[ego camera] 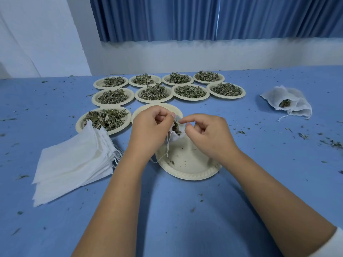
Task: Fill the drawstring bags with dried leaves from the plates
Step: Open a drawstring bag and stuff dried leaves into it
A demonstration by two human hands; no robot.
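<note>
A white drawstring bag holding dried leaves hangs between my hands above a nearly bare cream plate. My left hand grips the bag's mouth on the left, its strings dangling below. My right hand pinches the bag's rim on the right with thumb and forefinger. Dark leaves show in the open mouth. Several plates of dried leaves stand in rows beyond my hands. A stack of flat unfilled bags lies at the left.
Filled bags lie in a heap at the right on the blue table. An emptied plate sits just behind my hands. Leaf crumbs are scattered over the table. A wall and blue curtain rise behind.
</note>
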